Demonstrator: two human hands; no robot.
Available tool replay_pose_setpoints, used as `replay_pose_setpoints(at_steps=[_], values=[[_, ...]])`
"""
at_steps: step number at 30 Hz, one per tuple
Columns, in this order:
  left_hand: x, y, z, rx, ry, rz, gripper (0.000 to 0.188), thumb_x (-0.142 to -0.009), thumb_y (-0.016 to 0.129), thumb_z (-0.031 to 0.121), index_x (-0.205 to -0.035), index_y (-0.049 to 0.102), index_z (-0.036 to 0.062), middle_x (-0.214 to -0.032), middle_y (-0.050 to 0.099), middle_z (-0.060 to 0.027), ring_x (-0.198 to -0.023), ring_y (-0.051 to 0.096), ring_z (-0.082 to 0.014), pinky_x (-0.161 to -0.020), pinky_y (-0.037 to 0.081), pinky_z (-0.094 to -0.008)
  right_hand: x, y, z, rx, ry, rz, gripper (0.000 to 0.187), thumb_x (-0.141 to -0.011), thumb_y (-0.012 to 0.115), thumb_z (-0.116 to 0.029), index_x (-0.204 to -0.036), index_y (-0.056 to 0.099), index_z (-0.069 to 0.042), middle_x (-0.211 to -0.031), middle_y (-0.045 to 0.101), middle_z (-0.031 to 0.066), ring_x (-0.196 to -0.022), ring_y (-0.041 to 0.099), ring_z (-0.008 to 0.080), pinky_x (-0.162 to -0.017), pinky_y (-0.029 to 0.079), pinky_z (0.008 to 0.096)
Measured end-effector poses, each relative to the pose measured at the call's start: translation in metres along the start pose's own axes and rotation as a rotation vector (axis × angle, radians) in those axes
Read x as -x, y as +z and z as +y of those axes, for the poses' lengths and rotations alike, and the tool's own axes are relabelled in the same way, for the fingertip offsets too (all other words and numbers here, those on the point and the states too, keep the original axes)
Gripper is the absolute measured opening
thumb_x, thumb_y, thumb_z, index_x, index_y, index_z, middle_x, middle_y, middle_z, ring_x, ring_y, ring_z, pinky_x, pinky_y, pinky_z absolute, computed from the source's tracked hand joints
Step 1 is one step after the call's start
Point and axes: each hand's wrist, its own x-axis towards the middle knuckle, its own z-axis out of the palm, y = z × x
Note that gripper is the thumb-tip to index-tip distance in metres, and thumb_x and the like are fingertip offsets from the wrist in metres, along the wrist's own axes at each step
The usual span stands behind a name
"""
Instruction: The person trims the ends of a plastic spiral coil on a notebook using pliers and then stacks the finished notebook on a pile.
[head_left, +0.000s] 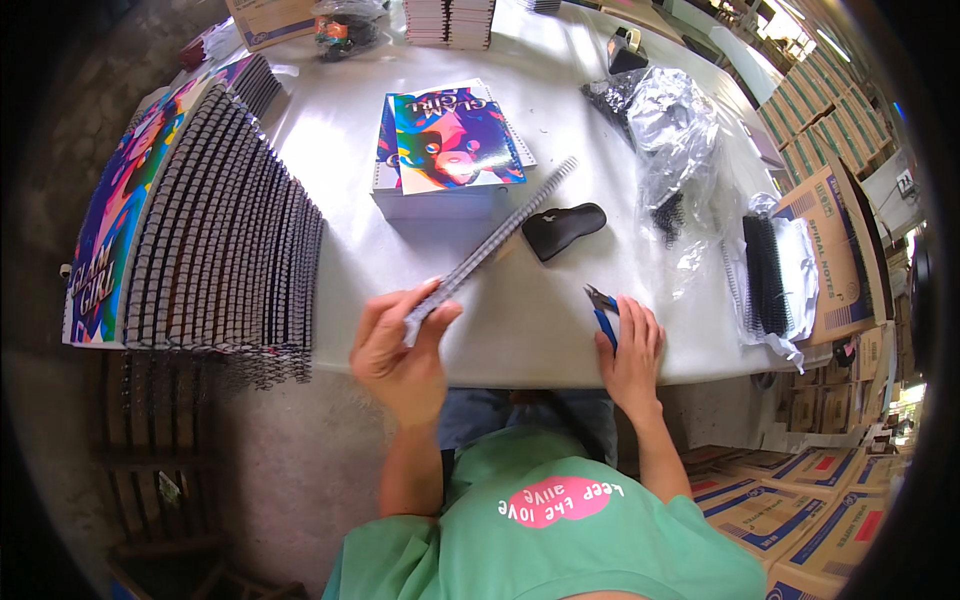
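Note:
My left hand (400, 345) is closed, thumb against fingers, on a spiral notebook (490, 243). It is seen edge-on along its coiled spine and slants up to the right. In my right hand (632, 350), near the front table edge, are small cutters (606, 318) with blue handles and dark jaws pointing away from me. Beyond the held notebook lies a pile of loose notebooks (455, 140) with colourful covers. A flat black curved object (563, 230) rests between that pile and the cutters; its kind is unclear.
Spiral-bound notebooks (220, 230) stand stacked on the left. Clear plastic bags (675, 130) with black coils lie at right on the white table (545, 340). Beside them are more black coils (765, 275) and an open carton (830, 250). Cartons (790, 500) fill the lower right.

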Motion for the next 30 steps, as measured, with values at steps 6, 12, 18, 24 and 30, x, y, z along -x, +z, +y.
replay_pose_setpoints(at_steps=[6,12,18,24,30], values=[[0.004,0.009,-0.008,-0.097,0.161,-0.013,0.029,-0.07,0.075,-0.001,-0.098,0.067,-0.0023,-0.086,0.062,-0.0072,-0.074,0.057,-0.0111,-0.061,0.044,-0.022,-0.012,-0.056,-0.053,-0.847,-0.084,0.14,0.044,-0.085,0.059,-0.019,-0.127,0.051,-0.011,-0.11,0.048,0.0122,-0.102,0.044,0.0281,-0.092,0.03,0.0399],[0.006,0.009,-0.016,-0.109,0.272,0.064,0.037,-0.065,0.076,-0.004,-0.101,0.068,0.0012,-0.079,0.059,-0.004,-0.069,0.056,-0.0116,-0.059,0.045,-0.0232,-0.036,-0.106,-0.111,-0.518,-0.412,0.126,0.044,-0.076,0.069,-0.024,-0.119,0.06,-0.024,-0.112,0.047,0.0079,-0.1,0.043,0.0258,-0.091,0.027,0.0431],[0.006,0.013,-0.011,-0.132,0.296,0.063,0.041,-0.064,0.071,-0.013,-0.103,0.067,-0.0002,-0.076,0.056,-0.0025,-0.07,0.055,-0.0129,-0.058,0.045,-0.0245,-0.043,-0.105,-0.118,-0.477,-0.456,0.113,0.043,-0.077,0.068,-0.023,-0.119,0.06,-0.024,-0.111,0.048,0.0067,-0.102,0.043,0.0254,-0.089,0.028,0.044],[0.008,0.016,-0.012,-0.215,0.409,0.08,0.044,-0.061,0.07,-0.014,-0.103,0.067,-0.0011,-0.074,0.055,-0.0032,-0.068,0.052,-0.016,-0.057,0.045,-0.0262,-0.037,-0.09,-0.111,-0.918,-0.368,-0.188,0.037,-0.085,0.061,-0.025,-0.12,0.055,-0.016,-0.1,0.052,0.0093,-0.09,0.053,0.0251,-0.076,0.042,0.0369],[0.002,0.009,-0.012,-0.24,0.327,0.141,0.036,-0.067,0.072,-0.009,-0.102,0.065,-0.0021,-0.075,0.055,-0.0026,-0.067,0.052,-0.0127,-0.057,0.044,-0.0242,-0.035,-0.077,-0.111,-0.892,-0.293,-0.212,0.036,-0.089,0.053,-0.028,-0.121,0.051,-0.012,-0.106,0.05,0.0161,-0.095,0.052,0.0312,-0.077,0.043,0.0387]])
